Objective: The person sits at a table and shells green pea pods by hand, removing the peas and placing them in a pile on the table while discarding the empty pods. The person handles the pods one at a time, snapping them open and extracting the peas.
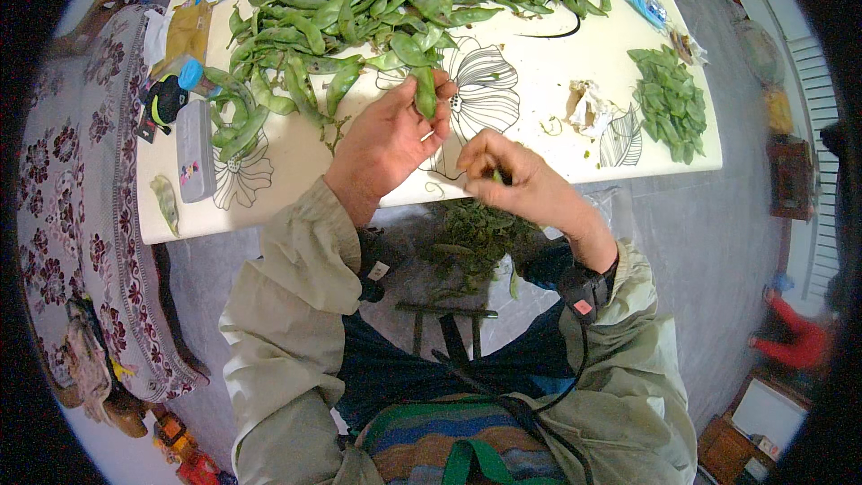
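My left hand [394,138] is raised over the front of the table, its fingers closed around a flat green bean pod [425,91]. To its right, my right hand [515,175] is curled near the table's front edge. Something small and green shows between its thumb and fingers, too hidden to name. A large heap of green bean pods [337,3] spreads across the far side of the table, some with dark blotches. At the right lies a smaller pile of short, cut green pod pieces [670,104].
A grey pencil case [195,151], a blue-lidded jar [195,75] and a loose pod [165,202] lie at the left. Crumpled paper [586,108] sits right of centre. Below the table edge is a pile of green scraps [471,239]. A black cable [582,364] hangs from my right wrist.
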A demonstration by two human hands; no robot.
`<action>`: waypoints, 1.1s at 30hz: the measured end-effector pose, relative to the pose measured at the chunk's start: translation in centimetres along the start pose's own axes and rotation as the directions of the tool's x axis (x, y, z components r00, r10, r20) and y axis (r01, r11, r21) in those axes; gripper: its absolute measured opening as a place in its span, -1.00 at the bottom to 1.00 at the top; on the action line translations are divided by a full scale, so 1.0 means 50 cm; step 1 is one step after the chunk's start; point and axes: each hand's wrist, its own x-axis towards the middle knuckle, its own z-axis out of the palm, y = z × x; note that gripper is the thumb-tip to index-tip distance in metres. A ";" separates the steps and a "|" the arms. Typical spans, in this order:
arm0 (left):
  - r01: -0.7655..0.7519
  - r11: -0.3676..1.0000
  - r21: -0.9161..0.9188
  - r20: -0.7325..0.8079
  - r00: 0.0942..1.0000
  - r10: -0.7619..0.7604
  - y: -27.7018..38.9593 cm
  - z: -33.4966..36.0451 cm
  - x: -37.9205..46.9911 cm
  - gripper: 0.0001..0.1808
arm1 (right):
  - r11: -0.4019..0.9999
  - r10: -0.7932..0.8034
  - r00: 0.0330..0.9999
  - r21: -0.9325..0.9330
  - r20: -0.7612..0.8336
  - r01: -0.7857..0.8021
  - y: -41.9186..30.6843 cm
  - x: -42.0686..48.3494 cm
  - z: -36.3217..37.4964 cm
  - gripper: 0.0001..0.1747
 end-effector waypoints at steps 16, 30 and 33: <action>0.149 -0.657 0.739 0.426 0.652 0.627 0.084 -0.048 0.019 -0.86 | 0.350 0.391 0.919 0.931 -0.048 -0.101 0.065 0.036 -0.008 -0.80; 0.018 0.185 0.983 -0.069 0.959 0.274 0.117 -0.009 -0.025 -0.64 | 0.774 0.237 0.945 0.631 -0.224 -0.045 0.022 0.029 -0.034 -0.86; 0.076 0.360 0.930 -0.116 0.989 0.089 0.085 0.021 -0.015 -0.62 | 0.931 0.167 0.911 0.366 -0.378 -0.019 0.015 0.033 -0.033 -0.78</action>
